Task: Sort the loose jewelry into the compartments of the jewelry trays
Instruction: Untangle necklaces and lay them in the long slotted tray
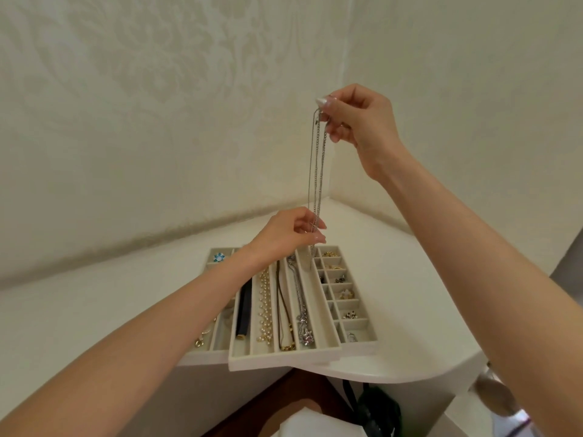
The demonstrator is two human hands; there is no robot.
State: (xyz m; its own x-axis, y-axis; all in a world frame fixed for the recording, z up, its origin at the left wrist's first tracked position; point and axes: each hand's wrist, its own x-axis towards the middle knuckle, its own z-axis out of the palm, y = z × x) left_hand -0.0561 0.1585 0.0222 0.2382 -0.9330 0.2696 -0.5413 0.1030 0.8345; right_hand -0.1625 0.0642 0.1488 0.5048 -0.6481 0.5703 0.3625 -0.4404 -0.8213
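One white corner table (410, 326) fills the nook, and three pale trays lie on it near the front edge: a left tray (217, 343), a middle tray (284, 361) lying partly over its neighbours and jutting past the table edge, and a right tray (362, 346). Two hands are up. The right hand (362, 121), raised high, pinches the top of a silver chain (318, 171) between thumb and fingertips. The left hand (284, 234), lower down, pinches the same hanging strands just above the trays. I cannot tell whether it is one chain doubled or several. Its bottom end dangles at the far end of the middle tray's rightmost slot. The left forearm hides much of the left tray. A dark bag (378, 408) sits under the table. The middle tray has five long slots, and from the left four of them hold a black band (244, 305), a pearl strand (264, 307), a dark cord (283, 307) and a silver necklace (301, 310). The right tray's small cells, in two columns, hold little gold and dark pieces, and a blue flower piece (218, 257) lies in a far cell of the left tray
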